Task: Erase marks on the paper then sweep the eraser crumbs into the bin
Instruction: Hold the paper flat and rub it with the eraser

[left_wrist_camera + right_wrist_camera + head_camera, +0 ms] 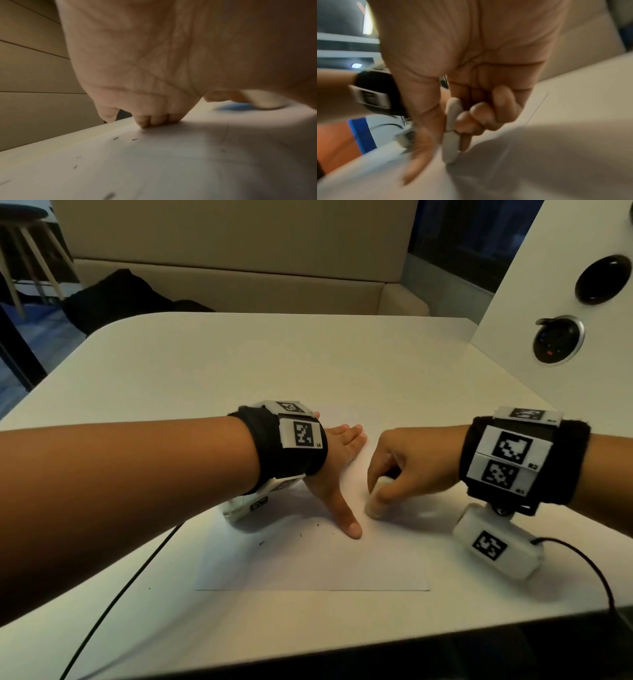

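Note:
A white sheet of paper (pixel 308 563) lies on the white table (pixel 239 364). My left hand (pixel 337 470) lies flat on the sheet, fingers straight and thumb spread toward me, pressing it down. My right hand (pixel 394 474) pinches a white eraser (pixel 378 498) between thumb and fingers, its lower end on the paper just right of the left thumb. In the right wrist view the eraser (pixel 451 135) stands upright in the pinch, blurred. Small dark crumbs (pixel 262 542) dot the sheet near the left wrist; in the left wrist view crumbs (pixel 115 138) lie before the fingertips (pixel 150 121). No bin shows.
A white panel (pixel 561 302) with round sockets rises at the table's right edge. A beige bench (pixel 239 268) runs behind the table, with a dark bag (pixel 116 299) on it. Black cables (pixel 120 594) trail from both wrist cameras over the front edge.

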A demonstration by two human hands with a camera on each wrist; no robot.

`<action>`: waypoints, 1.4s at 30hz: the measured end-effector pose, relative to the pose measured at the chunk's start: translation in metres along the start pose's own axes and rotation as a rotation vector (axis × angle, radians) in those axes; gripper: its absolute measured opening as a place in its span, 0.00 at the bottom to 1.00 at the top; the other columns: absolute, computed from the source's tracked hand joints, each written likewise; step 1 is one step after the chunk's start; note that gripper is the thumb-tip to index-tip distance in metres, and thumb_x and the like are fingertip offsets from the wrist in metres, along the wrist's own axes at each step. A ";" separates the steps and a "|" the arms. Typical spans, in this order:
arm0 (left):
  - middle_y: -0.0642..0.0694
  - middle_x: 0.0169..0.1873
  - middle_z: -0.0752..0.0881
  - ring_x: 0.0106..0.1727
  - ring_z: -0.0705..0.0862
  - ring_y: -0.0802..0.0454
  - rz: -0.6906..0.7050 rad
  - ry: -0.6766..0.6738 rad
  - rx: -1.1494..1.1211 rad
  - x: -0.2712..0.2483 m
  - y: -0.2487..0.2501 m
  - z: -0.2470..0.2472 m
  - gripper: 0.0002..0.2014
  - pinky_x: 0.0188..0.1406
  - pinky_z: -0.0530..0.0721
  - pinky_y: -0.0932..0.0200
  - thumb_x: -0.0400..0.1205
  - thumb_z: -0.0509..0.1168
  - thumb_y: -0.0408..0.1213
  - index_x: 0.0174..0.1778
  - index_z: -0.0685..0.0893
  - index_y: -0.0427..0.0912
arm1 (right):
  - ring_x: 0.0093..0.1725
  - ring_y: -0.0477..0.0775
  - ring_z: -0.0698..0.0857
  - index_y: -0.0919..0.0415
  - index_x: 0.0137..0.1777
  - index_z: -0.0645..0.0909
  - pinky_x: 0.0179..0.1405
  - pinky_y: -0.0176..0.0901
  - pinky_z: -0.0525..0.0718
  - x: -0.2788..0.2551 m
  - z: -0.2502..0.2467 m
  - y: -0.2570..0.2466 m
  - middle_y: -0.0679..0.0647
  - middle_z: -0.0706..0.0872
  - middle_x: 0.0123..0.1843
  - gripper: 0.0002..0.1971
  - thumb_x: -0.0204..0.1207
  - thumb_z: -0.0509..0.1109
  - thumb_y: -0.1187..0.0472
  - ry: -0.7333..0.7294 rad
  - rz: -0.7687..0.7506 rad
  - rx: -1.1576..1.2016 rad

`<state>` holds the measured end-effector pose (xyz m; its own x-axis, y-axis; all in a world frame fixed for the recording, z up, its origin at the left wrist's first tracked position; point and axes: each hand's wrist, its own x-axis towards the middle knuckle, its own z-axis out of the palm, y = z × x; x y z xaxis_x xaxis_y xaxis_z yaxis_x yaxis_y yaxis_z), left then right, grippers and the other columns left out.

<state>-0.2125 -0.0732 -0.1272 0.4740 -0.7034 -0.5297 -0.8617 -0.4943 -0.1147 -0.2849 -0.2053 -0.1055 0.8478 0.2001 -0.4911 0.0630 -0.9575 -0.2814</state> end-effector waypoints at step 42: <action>0.49 0.86 0.34 0.87 0.38 0.50 0.030 0.037 0.011 0.006 -0.003 0.004 0.73 0.82 0.37 0.33 0.59 0.67 0.80 0.84 0.29 0.47 | 0.25 0.43 0.76 0.53 0.41 0.92 0.30 0.39 0.76 0.012 -0.007 0.000 0.45 0.82 0.24 0.09 0.69 0.75 0.49 0.279 0.048 -0.054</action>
<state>-0.2078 -0.0741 -0.1333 0.4545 -0.7362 -0.5015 -0.8772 -0.4677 -0.1083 -0.2706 -0.2045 -0.1056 0.9620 0.0968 -0.2553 0.0410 -0.9757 -0.2154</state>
